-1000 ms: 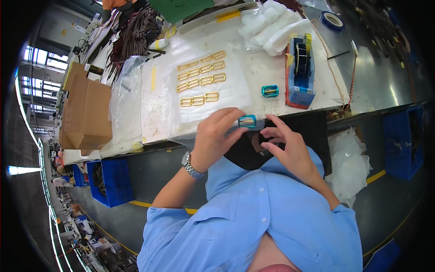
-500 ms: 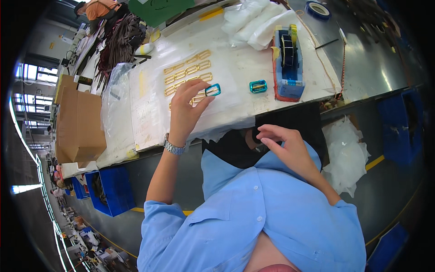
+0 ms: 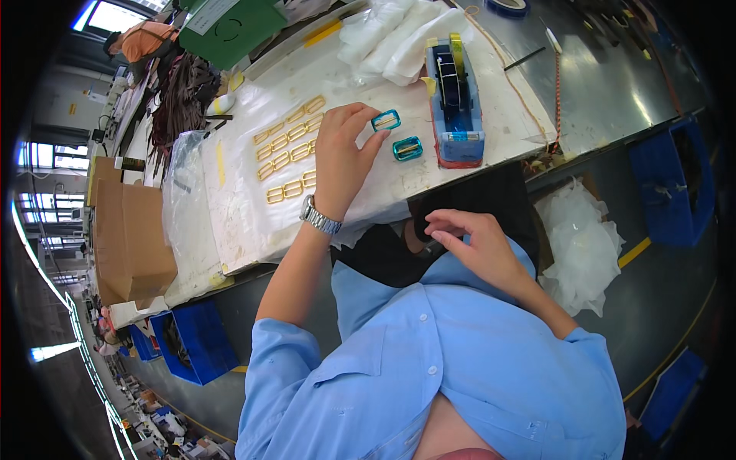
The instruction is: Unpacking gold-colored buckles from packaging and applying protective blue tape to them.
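My left hand (image 3: 345,157), with a metal watch (image 3: 319,216) on its wrist, pinches a teal-rimmed rectangular buckle (image 3: 386,119) between thumb and forefinger, above the white tabletop. Just below it, a second teal buckle (image 3: 407,149) lies on the table, apart from the hand. Rows of gold slide buckles (image 3: 274,166) are laid out on a pale sheet to the left; my hand and forearm hide the ends of some rows. Over my lap, my right hand (image 3: 479,245) is loosely bent, thumb and fingers apart, with nothing seen in it.
A blue tape dispenser (image 3: 458,107) stands to the right of the teal buckles. Crumpled white plastic (image 3: 406,46) lies at the back. A cardboard box (image 3: 132,230) and clear bag (image 3: 184,180) are at left, blue bins (image 3: 195,333) below. Dark strips (image 3: 180,100) are heaped far left.
My left hand has moved right with the teal buckle, from over the gold rows to beside the other teal buckle. More gold buckles are uncovered. My right hand has hardly moved.
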The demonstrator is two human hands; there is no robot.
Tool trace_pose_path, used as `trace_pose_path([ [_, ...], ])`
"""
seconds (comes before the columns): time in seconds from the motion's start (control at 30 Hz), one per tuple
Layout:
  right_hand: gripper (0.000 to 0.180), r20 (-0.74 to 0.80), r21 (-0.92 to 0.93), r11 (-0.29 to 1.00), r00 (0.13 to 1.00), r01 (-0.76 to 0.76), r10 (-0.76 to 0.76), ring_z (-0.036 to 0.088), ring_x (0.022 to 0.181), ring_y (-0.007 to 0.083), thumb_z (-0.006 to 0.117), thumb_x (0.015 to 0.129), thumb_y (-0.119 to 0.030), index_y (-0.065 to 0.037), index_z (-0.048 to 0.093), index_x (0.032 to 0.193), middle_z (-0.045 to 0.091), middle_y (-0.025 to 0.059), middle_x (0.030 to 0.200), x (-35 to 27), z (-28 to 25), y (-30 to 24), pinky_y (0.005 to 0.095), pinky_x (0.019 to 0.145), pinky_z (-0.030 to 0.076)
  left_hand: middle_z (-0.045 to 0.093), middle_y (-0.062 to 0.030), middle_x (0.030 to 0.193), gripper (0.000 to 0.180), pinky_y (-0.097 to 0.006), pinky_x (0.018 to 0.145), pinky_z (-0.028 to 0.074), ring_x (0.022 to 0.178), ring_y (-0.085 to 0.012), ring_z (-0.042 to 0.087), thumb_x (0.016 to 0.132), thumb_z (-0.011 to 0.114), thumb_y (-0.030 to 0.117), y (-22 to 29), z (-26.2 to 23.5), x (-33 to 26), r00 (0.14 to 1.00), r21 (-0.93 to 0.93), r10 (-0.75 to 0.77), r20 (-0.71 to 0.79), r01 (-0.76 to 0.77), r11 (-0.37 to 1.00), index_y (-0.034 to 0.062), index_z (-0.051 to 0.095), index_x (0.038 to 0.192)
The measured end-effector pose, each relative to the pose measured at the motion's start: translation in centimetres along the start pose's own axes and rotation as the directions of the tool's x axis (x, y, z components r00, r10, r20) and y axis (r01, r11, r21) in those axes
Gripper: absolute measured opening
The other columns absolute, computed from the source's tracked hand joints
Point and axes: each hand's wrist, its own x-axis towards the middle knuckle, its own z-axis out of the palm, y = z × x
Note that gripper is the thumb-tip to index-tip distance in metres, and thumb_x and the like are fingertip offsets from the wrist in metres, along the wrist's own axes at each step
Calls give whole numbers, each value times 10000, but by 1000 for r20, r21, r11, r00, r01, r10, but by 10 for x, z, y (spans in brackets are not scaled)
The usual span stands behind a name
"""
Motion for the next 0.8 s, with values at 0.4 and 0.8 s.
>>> trace_pose_path([
  [0.4,290,-16,19,1000,1000,1,-1,797,981,199,729,1002,-56,37,724,1277,818,161,1081,0,3,1,316,885,619,745,-128,1195,334,-426,986,534,1147,-343,663,854,862,130,-15,20,1,997,29,46,61,-48,998,55,783,1170],
  [0.8,239,-531,-196,965,808,176,-255,706,933,184,726,1041,-195,5,796,1152,732,107,1097,53,-65,-36,323,774,539,741,-121,1126,206,-412,824,580,1008,-310,706,901,759,-8,65,-16,16,971,-105,231,-63,-236,966,44,772,1100],
])
